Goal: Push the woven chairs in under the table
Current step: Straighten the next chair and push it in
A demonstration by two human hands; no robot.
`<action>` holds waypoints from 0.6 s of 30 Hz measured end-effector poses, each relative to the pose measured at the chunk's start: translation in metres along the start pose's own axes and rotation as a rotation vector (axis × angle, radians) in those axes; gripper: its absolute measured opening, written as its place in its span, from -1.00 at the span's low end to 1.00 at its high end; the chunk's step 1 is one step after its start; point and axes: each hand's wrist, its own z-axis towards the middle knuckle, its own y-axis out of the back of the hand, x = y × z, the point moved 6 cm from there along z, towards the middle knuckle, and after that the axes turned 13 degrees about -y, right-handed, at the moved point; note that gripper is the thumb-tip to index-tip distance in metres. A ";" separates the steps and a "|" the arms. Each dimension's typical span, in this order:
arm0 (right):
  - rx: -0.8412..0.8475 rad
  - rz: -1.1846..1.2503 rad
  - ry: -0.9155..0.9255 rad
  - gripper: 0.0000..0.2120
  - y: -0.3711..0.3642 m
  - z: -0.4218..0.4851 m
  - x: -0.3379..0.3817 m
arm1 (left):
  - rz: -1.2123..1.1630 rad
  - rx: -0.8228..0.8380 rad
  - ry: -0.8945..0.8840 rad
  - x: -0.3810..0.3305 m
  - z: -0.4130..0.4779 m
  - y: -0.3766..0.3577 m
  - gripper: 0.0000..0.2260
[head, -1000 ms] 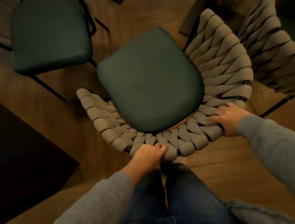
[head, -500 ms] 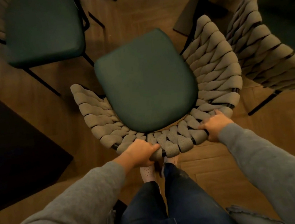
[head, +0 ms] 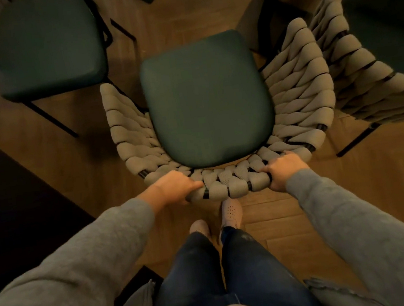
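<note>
At the back rim of the middle woven chair [head: 221, 130], the left hand [head: 175, 189] and the right hand [head: 283, 172] each curled tight around the woven edge. That chair stood on the floor [head: 377, 182]. Pushed crooked, it could bump the neighbor chair [head: 352, 63] just beside it, or hit the black leg [head: 269, 4] ahead of it.

A dining area, indoors: several woven chairs [head: 299, 85] with green seat cushions [head: 207, 98] stand grouped on a wooden plank floor [head: 89, 154] beside a dark table [head: 11, 201].
</note>
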 end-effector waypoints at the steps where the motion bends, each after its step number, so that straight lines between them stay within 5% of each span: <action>1: -0.024 0.018 -0.001 -0.65 0.007 0.005 0.000 | 0.012 0.002 0.016 0.010 0.000 0.003 -0.55; 18: -0.076 0.188 -0.103 -0.76 0.122 0.101 0.014 | 0.029 0.058 0.099 0.190 -0.004 0.067 -0.46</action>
